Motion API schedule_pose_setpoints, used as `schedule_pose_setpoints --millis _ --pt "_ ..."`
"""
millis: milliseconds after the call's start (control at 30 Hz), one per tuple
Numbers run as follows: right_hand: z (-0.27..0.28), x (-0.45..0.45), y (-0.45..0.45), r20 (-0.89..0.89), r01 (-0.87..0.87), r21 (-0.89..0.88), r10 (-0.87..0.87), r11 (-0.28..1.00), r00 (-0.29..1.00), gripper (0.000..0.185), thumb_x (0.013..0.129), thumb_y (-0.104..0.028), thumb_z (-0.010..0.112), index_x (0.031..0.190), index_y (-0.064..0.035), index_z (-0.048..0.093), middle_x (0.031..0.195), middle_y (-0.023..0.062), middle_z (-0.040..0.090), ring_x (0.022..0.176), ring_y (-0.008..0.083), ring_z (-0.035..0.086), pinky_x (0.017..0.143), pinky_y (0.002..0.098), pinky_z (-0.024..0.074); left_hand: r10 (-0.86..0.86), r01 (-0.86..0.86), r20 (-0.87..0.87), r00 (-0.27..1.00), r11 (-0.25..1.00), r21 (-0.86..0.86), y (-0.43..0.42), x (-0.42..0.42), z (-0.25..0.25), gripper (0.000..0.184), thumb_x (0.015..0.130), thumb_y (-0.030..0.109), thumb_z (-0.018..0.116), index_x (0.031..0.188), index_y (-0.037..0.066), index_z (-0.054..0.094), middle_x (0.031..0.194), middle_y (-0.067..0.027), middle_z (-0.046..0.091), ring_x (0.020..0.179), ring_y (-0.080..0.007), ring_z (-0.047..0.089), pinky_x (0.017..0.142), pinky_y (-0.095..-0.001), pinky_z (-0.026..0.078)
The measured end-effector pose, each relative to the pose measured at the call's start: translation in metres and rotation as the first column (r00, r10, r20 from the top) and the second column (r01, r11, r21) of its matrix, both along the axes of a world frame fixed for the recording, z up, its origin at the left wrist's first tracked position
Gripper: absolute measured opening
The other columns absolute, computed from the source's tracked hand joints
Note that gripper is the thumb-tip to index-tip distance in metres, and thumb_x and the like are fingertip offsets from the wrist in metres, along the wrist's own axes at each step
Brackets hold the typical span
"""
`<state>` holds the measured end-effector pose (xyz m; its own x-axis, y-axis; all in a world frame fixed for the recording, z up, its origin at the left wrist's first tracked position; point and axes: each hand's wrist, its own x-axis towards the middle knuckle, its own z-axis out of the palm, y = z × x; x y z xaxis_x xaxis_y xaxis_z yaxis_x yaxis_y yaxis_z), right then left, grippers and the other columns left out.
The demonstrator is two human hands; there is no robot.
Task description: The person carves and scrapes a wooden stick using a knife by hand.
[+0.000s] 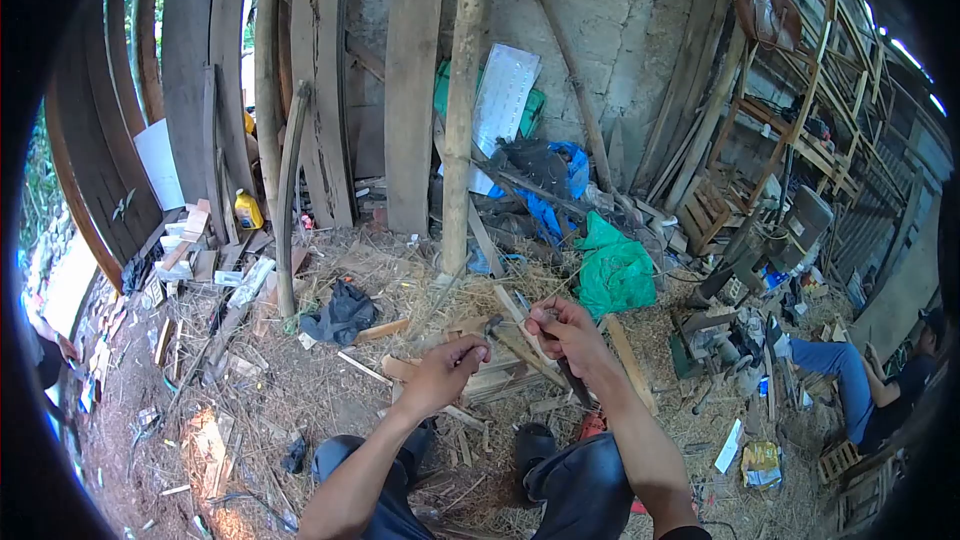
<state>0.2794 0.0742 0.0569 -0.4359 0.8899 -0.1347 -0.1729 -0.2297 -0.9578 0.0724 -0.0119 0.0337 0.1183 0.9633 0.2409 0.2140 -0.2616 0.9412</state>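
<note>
Daylight enters between the boards (pixel 185 70) and glares along the left edge of the floor (pixel 320 395); a sun patch (pixel 208 450) burns toward its near left corner. Elsewhere lies soft shade. The lens bows the outer boards; black swallows the frame's corners.

The left hand (pixel 443 375) curls near the right hand (pixel 570 338); I can't make out what, if anything, either holds. Beyond the right lies a green bundle (pixel 615 275); beyond and leftward of the left, dark crumpled sheeting (pixel 342 315).
</note>
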Motion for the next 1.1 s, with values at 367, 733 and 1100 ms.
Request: schedule_pose_setpoints --millis 367,733,1100 --pt "0.005 0.035 0.014 -0.355 0.259 0.074 -0.217 0.963 0.909 0.018 0.096 -0.028 0.049 0.096 -0.0102 0.052 0.067 -0.0015 0.051 0.044 0.0034 0.033 0.039 0.0197 0.0237 0.105 -0.112 -0.114 0.988 0.991 -0.065 -0.002 -0.026 0.003 0.015 0.094 0.015 0.049 0.092 0.002 0.057 0.074 -0.0013 0.055 0.072 -0.0094 0.050 0.067 -0.0251 0.041" --pt "-0.002 0.004 0.001 -0.177 0.206 0.239 -0.166 0.949 0.970 0.020 0.098 -0.024 0.042 0.108 -0.0082 0.051 0.068 0.0004 0.053 0.044 0.0036 0.035 0.038 0.0201 0.0253 0.030 -0.038 -0.110 0.994 0.997 -0.073 -0.006 -0.011 0.013 0.013 0.091 0.012 0.050 0.091 0.003 0.059 0.068 -0.0032 0.054 0.062 -0.0096 0.046 0.058 -0.0275 0.038" --pt "-0.004 -0.015 -0.015 0.077 -0.103 0.196 0.090 0.975 0.993 0.019 0.095 -0.018 0.051 0.092 0.0003 0.056 0.070 0.0032 0.058 0.045 0.0046 0.040 0.040 0.0196 0.0307 0.236 -0.185 -0.238 0.942 0.958 0.218 -0.008 0.015 0.015 0.010 0.088 0.008 0.057 0.095 0.001 0.059 0.068 -0.0132 0.057 0.053 -0.0201 0.053 0.052 -0.0323 0.042"
